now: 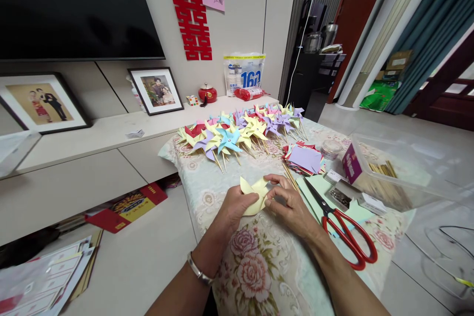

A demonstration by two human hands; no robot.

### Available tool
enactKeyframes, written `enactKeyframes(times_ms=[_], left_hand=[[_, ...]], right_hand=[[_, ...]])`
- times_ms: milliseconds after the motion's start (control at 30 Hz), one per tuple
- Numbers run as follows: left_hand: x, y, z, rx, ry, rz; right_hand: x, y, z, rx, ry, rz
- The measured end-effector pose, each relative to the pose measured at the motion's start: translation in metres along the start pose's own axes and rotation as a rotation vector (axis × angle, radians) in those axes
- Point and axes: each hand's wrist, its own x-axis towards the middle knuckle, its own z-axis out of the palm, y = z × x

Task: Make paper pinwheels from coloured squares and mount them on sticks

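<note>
A pale yellow paper pinwheel, its corners partly folded in, is held above the flowered tablecloth. My left hand grips its left side, thumb on top. My right hand pinches the right edge between thumb and fingers; whether a small pin is there too, I cannot tell. Beyond my hands, finished paper pinwheels on wooden sticks lie in a spread of several colours. Red-handled scissors rest right of my right forearm, on pale green paper.
A stack of cut paper squares lies right of the pinwheels. Near it are a small box of metal pins, a round clear tub and a plastic bin with wooden sticks. A low cabinet borders the left side.
</note>
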Motion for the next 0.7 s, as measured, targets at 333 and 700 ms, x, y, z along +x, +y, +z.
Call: enactKeyframes(times_ms=[333,700], left_hand=[[-0.0028,-0.0003,0.0024,0.054,0.023,-0.029],[-0.0044,0.0012,0.0064,0.103,0.047,-0.027]], right_hand=[[0.0011,0.0054,0.0077,-0.008,0.039,0.081],[0.0000,0.0040,0.0092,-0.085,0.068,0.045]])
